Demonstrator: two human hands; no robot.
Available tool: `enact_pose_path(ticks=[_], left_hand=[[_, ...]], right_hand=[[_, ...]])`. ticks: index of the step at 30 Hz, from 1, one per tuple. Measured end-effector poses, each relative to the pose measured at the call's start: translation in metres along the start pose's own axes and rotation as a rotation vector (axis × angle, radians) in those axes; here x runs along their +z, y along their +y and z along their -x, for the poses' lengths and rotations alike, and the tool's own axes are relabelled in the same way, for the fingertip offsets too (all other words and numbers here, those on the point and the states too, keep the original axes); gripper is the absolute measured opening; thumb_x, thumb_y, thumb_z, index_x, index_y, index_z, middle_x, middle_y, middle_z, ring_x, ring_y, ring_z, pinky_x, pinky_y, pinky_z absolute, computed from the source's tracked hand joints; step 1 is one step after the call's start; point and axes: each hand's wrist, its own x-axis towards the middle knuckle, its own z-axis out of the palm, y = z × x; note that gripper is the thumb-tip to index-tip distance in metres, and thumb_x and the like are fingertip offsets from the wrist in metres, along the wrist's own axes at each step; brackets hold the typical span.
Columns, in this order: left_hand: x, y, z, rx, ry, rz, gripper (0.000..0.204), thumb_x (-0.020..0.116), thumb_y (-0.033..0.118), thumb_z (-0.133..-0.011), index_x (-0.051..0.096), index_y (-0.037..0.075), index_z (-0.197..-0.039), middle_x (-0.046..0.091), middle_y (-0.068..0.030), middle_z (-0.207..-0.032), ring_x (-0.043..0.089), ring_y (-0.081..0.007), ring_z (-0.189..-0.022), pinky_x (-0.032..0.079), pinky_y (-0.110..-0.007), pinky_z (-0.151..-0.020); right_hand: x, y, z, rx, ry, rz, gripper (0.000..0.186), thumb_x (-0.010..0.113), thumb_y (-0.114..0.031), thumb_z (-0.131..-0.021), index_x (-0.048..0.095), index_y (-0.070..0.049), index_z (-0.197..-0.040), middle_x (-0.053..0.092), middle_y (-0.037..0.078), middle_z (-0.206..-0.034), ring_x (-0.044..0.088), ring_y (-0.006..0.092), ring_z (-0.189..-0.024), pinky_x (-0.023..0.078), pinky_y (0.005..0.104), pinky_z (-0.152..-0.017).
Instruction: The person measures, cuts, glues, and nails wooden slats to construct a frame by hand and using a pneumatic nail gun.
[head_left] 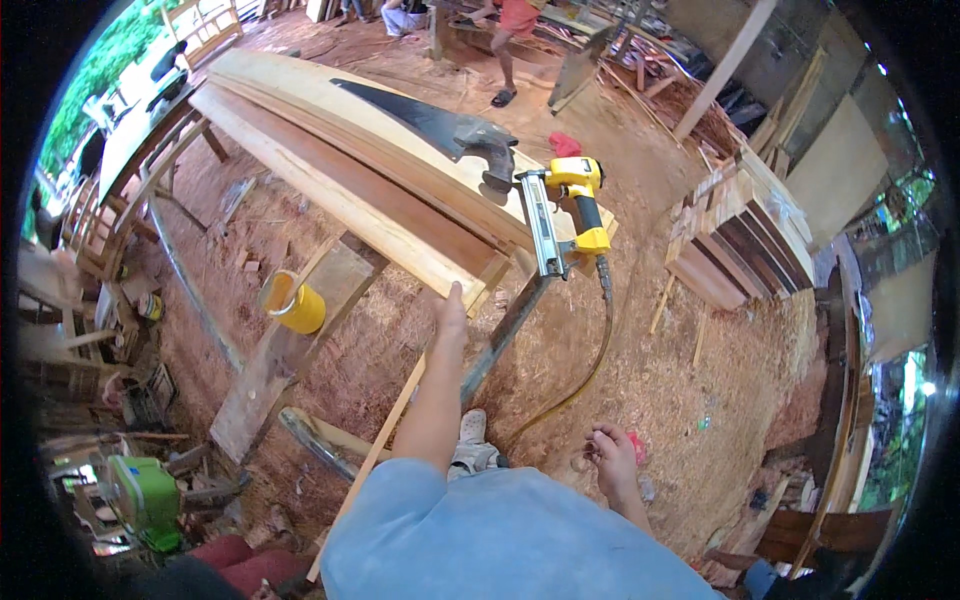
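Note:
A long, shallow wooden box frame [350, 185] of pale and reddish boards runs from the far left toward me. My left hand [452, 312] grips its near corner, thumb on top and fingers hidden below. On the pale board along its far side lie a handsaw [420, 120] with a dark blade and a yellow nail gun [575, 210] with a silver magazine. An air hose [600, 345] hangs from the nail gun to the ground. Low at my right side, my right hand [613, 455] is closed, its fingertips drawn together; whatever they may hold is too small to make out.
A yellow tub [298, 305] sits on a plank [265, 375] at the left. Stacked wooden pieces [745, 240] stand at the right. A thin wooden strip [385, 440] slants beside my left arm. A green machine [145, 500] is at lower left. Another person's leg [503, 65] shows far ahead.

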Motion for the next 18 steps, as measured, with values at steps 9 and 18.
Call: enact_pose_path(ticks=[9, 18], left_hand=[[0.037, 0.008, -0.006, -0.184, 0.151, 0.097, 0.057, 0.068, 0.027, -0.085, 0.053, -0.012, -0.125, 0.059, -0.0233, -0.125, 0.059, -0.0307, -0.112, 0.045, -0.039, -0.095], [-0.035, 0.023, 0.131, 0.166, -0.299, -0.635, 0.039, 0.058, 0.033, -0.085, 0.068, -0.004, -0.076, 0.066, -0.0168, -0.068, 0.065, -0.0279, -0.069, 0.049, -0.04, -0.066]], right_hand=[[-0.034, 0.022, -0.025, -0.055, -0.032, 0.214, 0.019, 0.06, -0.017, -0.093, 0.062, -0.002, -0.104, 0.066, 0.007, -0.088, 0.063, 0.0159, -0.073, 0.051, 0.0302, -0.065], [-0.086, 0.06, 0.005, -0.125, -0.062, 0.639, 0.027, 0.061, -0.023, -0.092, 0.064, 0.0, -0.08, 0.062, 0.006, -0.068, 0.056, 0.0133, -0.06, 0.047, 0.0309, -0.058]])
